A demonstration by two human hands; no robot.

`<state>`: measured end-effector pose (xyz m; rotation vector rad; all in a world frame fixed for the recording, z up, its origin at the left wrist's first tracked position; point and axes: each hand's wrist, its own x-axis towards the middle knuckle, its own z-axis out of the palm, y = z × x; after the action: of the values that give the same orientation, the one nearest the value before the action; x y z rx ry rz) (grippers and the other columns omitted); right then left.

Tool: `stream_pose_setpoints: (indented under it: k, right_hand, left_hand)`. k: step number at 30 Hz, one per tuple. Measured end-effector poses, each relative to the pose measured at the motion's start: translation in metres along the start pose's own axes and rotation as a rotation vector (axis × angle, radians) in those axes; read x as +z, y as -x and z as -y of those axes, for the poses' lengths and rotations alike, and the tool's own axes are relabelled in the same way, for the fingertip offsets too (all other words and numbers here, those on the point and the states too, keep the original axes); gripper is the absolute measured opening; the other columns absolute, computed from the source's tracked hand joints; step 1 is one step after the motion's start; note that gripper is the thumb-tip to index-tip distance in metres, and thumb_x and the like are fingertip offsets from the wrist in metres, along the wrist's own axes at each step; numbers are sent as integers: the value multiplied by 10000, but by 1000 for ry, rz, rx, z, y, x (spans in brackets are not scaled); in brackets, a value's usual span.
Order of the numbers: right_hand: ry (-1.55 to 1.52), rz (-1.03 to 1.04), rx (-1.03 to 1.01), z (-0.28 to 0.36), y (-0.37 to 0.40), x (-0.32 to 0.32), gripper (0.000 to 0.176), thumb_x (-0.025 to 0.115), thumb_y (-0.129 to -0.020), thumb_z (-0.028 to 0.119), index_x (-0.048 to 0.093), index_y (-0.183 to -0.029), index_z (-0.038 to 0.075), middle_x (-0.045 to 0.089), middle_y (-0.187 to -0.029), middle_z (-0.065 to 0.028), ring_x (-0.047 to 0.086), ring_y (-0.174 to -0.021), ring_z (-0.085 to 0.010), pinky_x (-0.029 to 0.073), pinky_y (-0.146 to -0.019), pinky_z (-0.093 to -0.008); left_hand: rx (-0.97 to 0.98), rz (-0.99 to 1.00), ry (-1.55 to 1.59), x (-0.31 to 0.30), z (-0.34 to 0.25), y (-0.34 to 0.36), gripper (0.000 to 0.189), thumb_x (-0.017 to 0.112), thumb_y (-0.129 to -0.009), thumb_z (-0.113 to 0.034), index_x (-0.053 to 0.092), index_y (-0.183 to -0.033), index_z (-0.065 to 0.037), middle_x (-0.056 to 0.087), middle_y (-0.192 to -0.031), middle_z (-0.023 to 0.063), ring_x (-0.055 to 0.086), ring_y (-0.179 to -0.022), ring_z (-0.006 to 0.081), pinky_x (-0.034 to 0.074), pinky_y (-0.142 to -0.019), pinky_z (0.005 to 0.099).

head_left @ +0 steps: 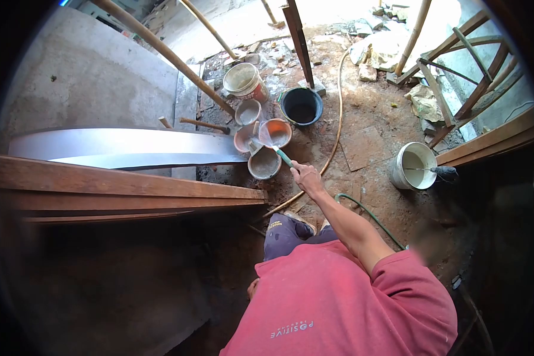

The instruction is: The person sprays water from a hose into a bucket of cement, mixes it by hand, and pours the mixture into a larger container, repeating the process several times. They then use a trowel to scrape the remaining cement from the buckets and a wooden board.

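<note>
My right hand [307,180] reaches forward, its fingers wrapped round a green-handled tool [283,156] with a pale pinkish, see-through head. That head lies over the cluster of small tubs, overlapping the orange tub [279,132] in this view. Close by are a grey-filled tub [264,164], a reddish tub [243,140] with a trowel-like piece leaning in it, and a smaller pale tub [247,111]. Low beside my pink shirt, my left hand [253,289] shows only in part, with its fingers mostly hidden.
A large paint bucket [241,82] and a black bucket [301,107] stand behind the tubs. To the right, a white bucket [413,166] holds a mixing tool. A hose [340,89] crosses the dirt floor. Wooden beams [130,185] run at left; bamboo poles [166,56] slant overhead.
</note>
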<state>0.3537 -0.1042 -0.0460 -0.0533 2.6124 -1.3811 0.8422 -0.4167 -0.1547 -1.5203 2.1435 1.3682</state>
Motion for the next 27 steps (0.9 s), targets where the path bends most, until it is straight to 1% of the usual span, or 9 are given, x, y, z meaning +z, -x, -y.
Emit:
stream_pose_setpoints:
  k: [1, 3, 6, 10, 12, 17, 19, 25, 27]
  right_hand:
    - [0, -5, -2, 1, 3, 1, 349, 570, -949, 348, 688, -1217, 158, 691, -879, -231, 676, -803, -425, 537, -760, -523]
    - [-41, 18, -5, 4, 6, 2, 314, 560, -942, 343, 687, -1203, 222, 695, -903, -228, 672, -832, -450, 544, -770, -548]
    - [-40, 73, 22, 9, 3, -1, 364, 568, -947, 360, 672, -1253, 193, 689, -933, -241, 671, -844, -437, 536, -791, -530]
    - [-26, 61, -12, 12, 9, 5, 364, 561, -950, 356, 673, -1251, 185, 684, -917, -251, 667, -846, -446, 535, -794, -530]
    - [-43, 68, 7, 12, 7, 0, 362, 561, -950, 356, 673, -1250, 187, 683, -913, -254, 666, -846, -447, 535, -793, -530]
    - [-79, 35, 5, 14, 7, 4, 356, 560, -952, 356, 674, -1249, 195, 680, -902, -258, 665, -833, -451, 534, -775, -534]
    - [-77, 39, 13, 16, 4, -8, 356, 559, -953, 356, 669, -1252, 195, 678, -868, -259, 666, -816, -451, 533, -755, -535]
    - [-56, 0, 30, 18, 7, -3, 359, 554, -958, 356, 655, -1262, 193, 673, -808, -257, 668, -782, -446, 535, -735, -531]
    - [-61, -18, 38, 17, 2, -8, 357, 556, -957, 356, 659, -1258, 194, 673, -806, -258, 669, -777, -445, 536, -733, -530]
  left_hand:
    - [0, 3, 3, 1, 3, -1, 402, 715, -907, -311, 697, -1159, 2, 716, -1053, 115, 647, -1003, 177, 504, -909, 313]
    - [-1, 3, 4, -1, 4, -1, 402, 715, -906, -310, 697, -1159, 2, 717, -1053, 115, 647, -1002, 176, 504, -908, 313]
    - [-14, 3, -3, -3, -4, 2, 401, 715, -906, -309, 697, -1159, 2, 717, -1051, 114, 647, -1000, 176, 505, -907, 313]
    - [-10, 12, 0, -4, -4, -2, 399, 715, -906, -307, 697, -1159, 2, 718, -1050, 113, 648, -997, 175, 505, -905, 313]
    - [-20, 10, -9, -5, -12, 4, 399, 716, -905, -306, 697, -1159, 2, 718, -1049, 113, 648, -996, 175, 505, -904, 313]
    - [-15, 14, -2, -5, -7, -2, 397, 716, -905, -303, 697, -1158, 2, 719, -1047, 112, 649, -993, 174, 506, -902, 313]
    - [-24, 9, -8, -5, -17, 4, 397, 716, -905, -302, 697, -1158, 2, 719, -1046, 112, 649, -992, 174, 506, -902, 313]
    - [-24, 5, 1, -7, -9, 1, 395, 717, -904, -300, 698, -1158, 2, 720, -1043, 111, 650, -988, 173, 507, -899, 313]
    - [-30, 1, -1, -7, -16, 7, 394, 717, -904, -299, 698, -1158, 2, 720, -1042, 111, 650, -987, 173, 508, -898, 313]
